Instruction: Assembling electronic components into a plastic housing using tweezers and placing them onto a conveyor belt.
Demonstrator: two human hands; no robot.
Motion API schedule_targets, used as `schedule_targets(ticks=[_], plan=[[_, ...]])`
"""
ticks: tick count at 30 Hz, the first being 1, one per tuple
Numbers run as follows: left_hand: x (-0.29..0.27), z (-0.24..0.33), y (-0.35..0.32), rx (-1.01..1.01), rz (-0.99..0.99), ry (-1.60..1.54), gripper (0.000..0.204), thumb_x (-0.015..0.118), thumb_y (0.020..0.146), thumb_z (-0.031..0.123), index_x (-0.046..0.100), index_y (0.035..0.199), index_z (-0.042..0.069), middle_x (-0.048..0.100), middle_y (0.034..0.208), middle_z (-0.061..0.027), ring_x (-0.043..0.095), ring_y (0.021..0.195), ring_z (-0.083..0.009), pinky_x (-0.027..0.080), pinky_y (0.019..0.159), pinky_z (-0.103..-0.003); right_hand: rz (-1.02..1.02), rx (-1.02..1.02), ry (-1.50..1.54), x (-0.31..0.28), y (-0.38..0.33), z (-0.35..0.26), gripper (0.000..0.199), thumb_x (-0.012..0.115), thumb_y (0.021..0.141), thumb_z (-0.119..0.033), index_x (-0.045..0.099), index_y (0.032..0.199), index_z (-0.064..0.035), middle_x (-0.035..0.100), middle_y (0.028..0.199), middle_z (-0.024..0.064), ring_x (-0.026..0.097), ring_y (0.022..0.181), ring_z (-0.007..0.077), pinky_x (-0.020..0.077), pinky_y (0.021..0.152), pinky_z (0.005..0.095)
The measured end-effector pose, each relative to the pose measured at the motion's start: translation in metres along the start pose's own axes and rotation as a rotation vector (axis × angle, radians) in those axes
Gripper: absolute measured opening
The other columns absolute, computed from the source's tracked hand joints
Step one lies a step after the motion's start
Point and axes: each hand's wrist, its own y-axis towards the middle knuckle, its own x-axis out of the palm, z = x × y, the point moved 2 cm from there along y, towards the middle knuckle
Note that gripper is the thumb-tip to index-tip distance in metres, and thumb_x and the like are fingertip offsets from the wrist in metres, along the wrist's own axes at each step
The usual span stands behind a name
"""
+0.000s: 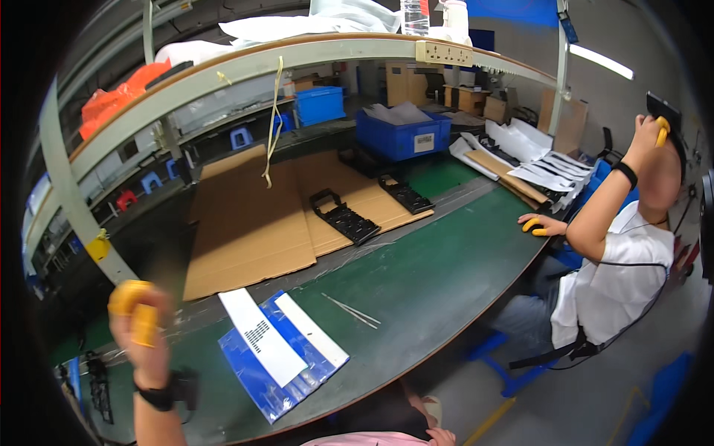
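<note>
My left hand [141, 327] is raised over the left side of the green table, with a black strap round its wrist. Yellow covers [143, 323] show on its thumb and a finger. Motion smears the fingers, so their closure is unclear. What looks like my right hand [442, 437] is at the lower edge, beside pink cloth, largely cut off. Nearest the left hand, a white strip with black marks [260, 334] lies across a blue plastic sheet [245, 375], alongside a second white strip [312, 328]. Tweezers [352, 310] lie to their right.
Brown cardboard [245, 238] carries black plastic frames [344, 217]. Behind it stands a blue bin [401, 137]. A shelf rail [312, 52] spans above, with a hanging cord [271, 134]. At right sits a co-worker [610, 275], one hand on the table. Black parts [98, 386] lie far left.
</note>
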Motion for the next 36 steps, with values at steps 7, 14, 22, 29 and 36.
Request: schedule_targets(ticks=[7,14,22,29,36], plan=[[0.112,0.001,-0.046,0.0,-1.073,0.555,0.032,0.058,0.074,0.01,0.054,0.105,0.003,0.051,0.111,-0.0149,0.051,0.098,-0.0298,0.043,0.084,-0.033,0.044,-0.18,-0.064,-0.011,0.012,0.0,0.023,0.047,0.079,-0.015,0.058,0.097,-0.0065,0.053,0.104,0.015,0.047,0.098,0.0337,0.0351,0.084,0.0419],[0.065,-0.037,-0.051,-0.232,-0.879,0.924,0.051,0.061,0.075,0.026,0.045,0.112,-0.004,0.037,0.123,-0.0259,0.037,0.113,-0.0383,0.032,0.095,-0.038,0.189,-0.413,-0.274,-0.051,0.045,0.001,0.019,0.05,0.078,-0.013,0.058,0.094,-0.005,0.053,0.104,0.0159,0.047,0.098,0.0343,0.0351,0.085,0.0423],[-0.102,-0.127,-0.149,-0.805,-0.516,1.136,0.072,0.049,0.081,0.04,0.021,0.128,-0.006,0.012,0.136,-0.0237,0.014,0.126,-0.0359,0.02,0.097,-0.048,0.476,-0.681,-0.17,-0.111,0.243,-0.183,0.042,0.062,0.069,-0.018,0.051,0.105,-0.001,0.041,0.117,0.0191,0.039,0.102,0.034,0.0299,0.088,0.0425],[-0.068,-0.128,-0.123,-0.608,-0.56,1.079,0.067,0.056,0.077,0.028,0.027,0.124,-0.01,0.011,0.136,-0.0256,0.015,0.125,-0.0376,0.019,0.096,-0.05,0.399,-0.499,-0.313,-0.089,0.278,-0.181,0.053,0.064,0.069,-0.036,0.049,0.104,0.0016,0.042,0.116,0.0203,0.042,0.102,0.0348,0.0337,0.086,0.0429],[0.123,-0.004,0.037,0.361,-0.623,0.438,0.052,0.057,0.075,0.004,0.038,0.123,0.004,0.025,0.132,-0.0181,0.03,0.119,-0.0346,0.025,0.099,-0.04,0.431,-0.461,-0.286,-0.083,0.278,-0.184,0.045,0.061,0.071,-0.032,0.05,0.098,0.0025,0.043,0.117,0.0196,0.042,0.106,0.0344,0.0344,0.087,0.0409]])
